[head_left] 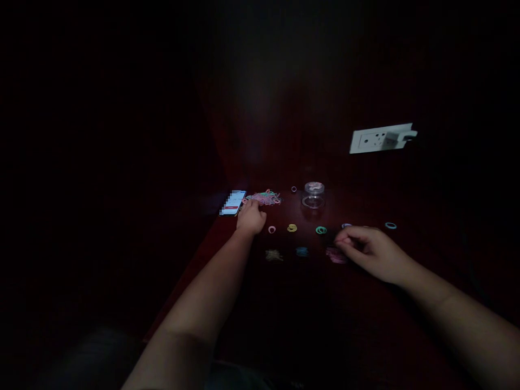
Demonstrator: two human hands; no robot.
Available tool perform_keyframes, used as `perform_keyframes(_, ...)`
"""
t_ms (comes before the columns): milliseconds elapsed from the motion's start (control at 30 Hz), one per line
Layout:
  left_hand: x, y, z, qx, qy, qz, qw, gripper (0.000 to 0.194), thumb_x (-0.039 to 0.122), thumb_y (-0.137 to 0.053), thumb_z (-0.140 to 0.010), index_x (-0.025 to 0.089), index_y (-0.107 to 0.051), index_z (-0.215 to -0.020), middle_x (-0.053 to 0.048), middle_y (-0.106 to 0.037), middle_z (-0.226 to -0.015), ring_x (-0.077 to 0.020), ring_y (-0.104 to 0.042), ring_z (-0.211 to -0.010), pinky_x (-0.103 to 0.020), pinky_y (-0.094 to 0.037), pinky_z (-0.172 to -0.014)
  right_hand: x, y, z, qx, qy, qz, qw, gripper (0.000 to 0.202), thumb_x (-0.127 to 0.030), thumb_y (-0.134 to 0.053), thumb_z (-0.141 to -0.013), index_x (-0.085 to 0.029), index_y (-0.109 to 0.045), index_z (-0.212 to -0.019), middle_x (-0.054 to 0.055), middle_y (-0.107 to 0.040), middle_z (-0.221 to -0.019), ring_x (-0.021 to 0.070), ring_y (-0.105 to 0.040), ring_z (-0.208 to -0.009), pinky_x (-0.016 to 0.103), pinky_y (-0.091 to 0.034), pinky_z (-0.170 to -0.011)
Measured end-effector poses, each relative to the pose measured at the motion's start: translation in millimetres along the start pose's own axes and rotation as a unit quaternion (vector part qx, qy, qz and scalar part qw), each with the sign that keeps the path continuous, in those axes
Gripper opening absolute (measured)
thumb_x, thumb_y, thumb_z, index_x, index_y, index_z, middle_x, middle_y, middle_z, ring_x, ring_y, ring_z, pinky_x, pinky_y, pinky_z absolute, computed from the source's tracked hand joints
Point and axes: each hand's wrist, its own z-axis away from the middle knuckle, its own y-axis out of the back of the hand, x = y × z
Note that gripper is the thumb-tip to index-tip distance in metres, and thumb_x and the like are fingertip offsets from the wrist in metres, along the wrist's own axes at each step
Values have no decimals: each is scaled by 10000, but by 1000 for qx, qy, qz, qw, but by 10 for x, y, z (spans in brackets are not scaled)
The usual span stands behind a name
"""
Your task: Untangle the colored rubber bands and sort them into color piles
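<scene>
On the dark red desk (pixel 353 207), a loose heap of small multicoloured elastic-looking bands (pixel 266 198) lies near the far left corner. Just left of it, the phone with a lit screen (pixel 233 203) lies by the left edge, probably there to be seen while leaving the middle free.

The left hand (pixel 252 218) reaches to the near side of the heap, palm down with fingers bent; I cannot tell whether they grip a band. That placement seems to suit picking at the heap's rim without spreading it.

The right hand (pixel 376 252) is partly closed, thumb and fingertips drawn together beside the pink cluster of bands (pixel 336 255). The pose looks suited to something thin and small, but I cannot tell whether a band is between the fingertips.

Farther from the near edge run a pink ring (pixel 272 229), yellow bands (pixel 292 228), green bands (pixel 320 230), a pale violet band (pixel 346 225) partly hidden by the right hand, and a light blue band (pixel 390 226). Nearer lie a beige cluster (pixel 273 254) and a blue cluster (pixel 301 251). The gaps seem meant to keep colours distinct.

The clear round lidded jar (pixel 313 196) stands upright toward the far edge, apart from both hands.
</scene>
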Motion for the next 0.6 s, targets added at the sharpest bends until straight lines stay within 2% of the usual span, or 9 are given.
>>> perform_keyframes(133, -15, -54, -183, 27, 10, 10, 1000, 358, 176, -516, -854, 176, -627, -1194, -120, -638, -1237, -254, -563, -1195, -348, -402, -1074, 19, 7, -3, 16, 8, 45, 999, 271, -379, -547, -927, -192, -569, -733, -9, -530, -611, 130, -544, -577, 256, -463, -563)
perform_keyframes(267, -103, -95, -308, 21, 32, 23, 999, 304, 213, -532, -872, 210, -688, -1133, -126, -676, -1185, -274, -630, -1091, -369, -474, -965, 16, 11, -1, 10, 9, 51, 999, 260, -360, -548, -927, -189, -571, -733, 0, -554, -622, 132, -556, -585, 256, -460, -570)
perform_keyframes(433, -161, -86, -326, 14, 36, 32, 999, 219, 263, -541, -890, 210, -728, -989, -130, -725, -1016, -274, -676, -965, -359, -504, -870, 15, -3, 8, -19, -20, -16, 999, 229, -364, -568, -919, -191, -584, -769, 25, -636, -668, 155, -628, -612, 262, -499, -568)
perform_keyframes(600, -165, -22, -303, 27, 9, 68, 997, 215, 275, -534, -907, 199, -726, -965, -132, -741, -955, -295, -681, -944, -387, -507, -859, 7, 11, 4, 8, 5, 31, 999, 239, -357, -564, -917, -189, -589, -749, -2, -573, -606, 137, -586, -575, 250, -472, -557)
